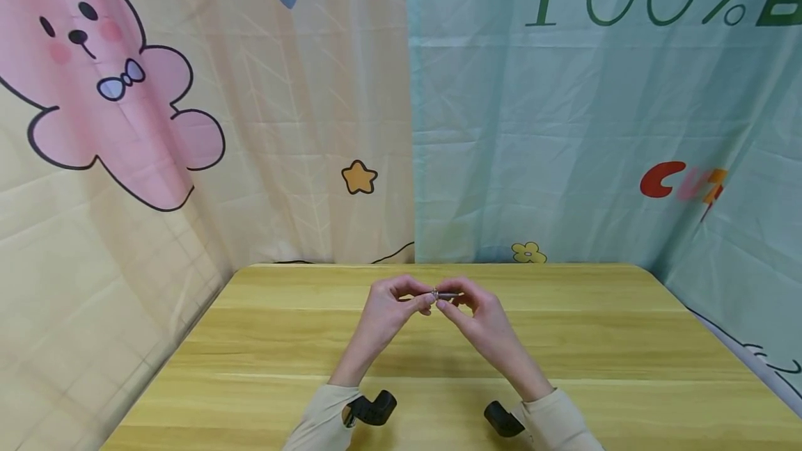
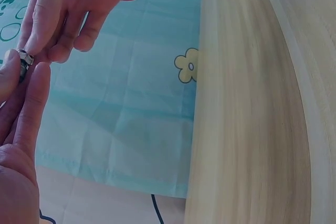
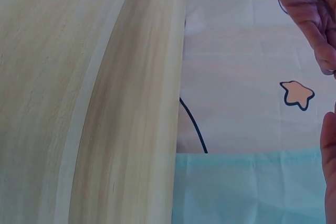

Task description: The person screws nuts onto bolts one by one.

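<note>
A small, shiny metal bolt (image 1: 447,296) lies sideways between the two hands, above the table. At its left end sits a silver, nut-like piece (image 2: 25,56), partly covered by fingertips. The left hand (image 1: 392,308) pinches this end between thumb and fingers. From the other side the right hand (image 1: 481,315) holds the bolt's grey shank, its index finger along the top and thumb below. Both hands meet fingertip to fingertip in the head view. The right wrist view catches only parts of the hands at its right edge.
The light wooden table (image 1: 432,395) stretches beneath both forearms. Behind it hang a cream curtain (image 1: 301,124) and a blue-green curtain (image 1: 532,124), with more cloth at both sides. Black wrist cameras (image 1: 374,408) sit by the cream sleeves.
</note>
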